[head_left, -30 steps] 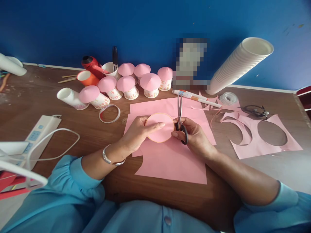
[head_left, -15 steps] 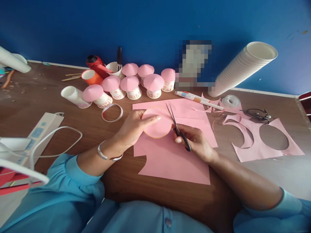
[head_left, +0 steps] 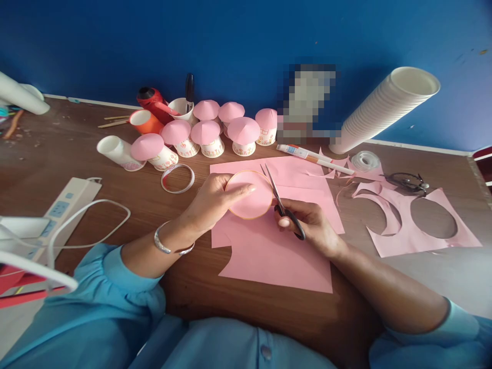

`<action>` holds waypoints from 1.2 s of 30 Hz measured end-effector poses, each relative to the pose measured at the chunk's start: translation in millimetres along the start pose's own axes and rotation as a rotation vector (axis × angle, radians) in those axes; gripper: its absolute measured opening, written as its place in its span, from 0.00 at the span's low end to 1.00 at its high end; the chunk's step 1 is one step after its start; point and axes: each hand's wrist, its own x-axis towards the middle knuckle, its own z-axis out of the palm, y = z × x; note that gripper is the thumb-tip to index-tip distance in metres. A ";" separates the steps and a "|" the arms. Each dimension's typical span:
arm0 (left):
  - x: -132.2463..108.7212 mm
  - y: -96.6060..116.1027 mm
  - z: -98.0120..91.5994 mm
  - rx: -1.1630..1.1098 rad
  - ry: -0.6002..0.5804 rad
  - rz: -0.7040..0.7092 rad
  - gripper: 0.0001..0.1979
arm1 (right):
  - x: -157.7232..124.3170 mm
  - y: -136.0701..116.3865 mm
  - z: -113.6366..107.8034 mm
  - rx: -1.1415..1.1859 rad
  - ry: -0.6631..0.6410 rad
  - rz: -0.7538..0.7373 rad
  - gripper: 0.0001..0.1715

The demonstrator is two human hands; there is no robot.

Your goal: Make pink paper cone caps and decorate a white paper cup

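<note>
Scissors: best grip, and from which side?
Probably the black handles, from the near right, where the right hand holds them: the slim, slightly parted blades point far-left, away from that approach.

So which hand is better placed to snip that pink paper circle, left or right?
Right, I'd judge: the right hand holds the black-handled scissors, blades slightly parted near the edge of the pink paper circle. The left hand grips it, thumb on top, so seems suited to steadying.

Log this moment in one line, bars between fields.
left hand holds pink disc | right hand holds scissors, blades apart | pink sheets beneath
</note>
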 end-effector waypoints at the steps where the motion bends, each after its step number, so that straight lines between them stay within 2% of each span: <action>1: -0.1 0.7 -0.1 0.007 -0.005 0.003 0.16 | -0.1 -0.2 -0.1 -0.002 0.000 0.000 0.33; 18: -0.6 5.2 0.5 0.046 -0.028 0.006 0.14 | 0.5 -4.0 1.0 0.005 -0.013 -0.010 0.27; 31: -0.2 2.9 0.8 0.060 -0.022 0.017 0.15 | 0.0 -4.6 0.8 0.004 -0.019 -0.023 0.26; 36: 0.3 1.7 0.1 0.024 -0.032 0.019 0.15 | 0.2 -1.2 -0.2 -0.008 -0.012 -0.018 0.29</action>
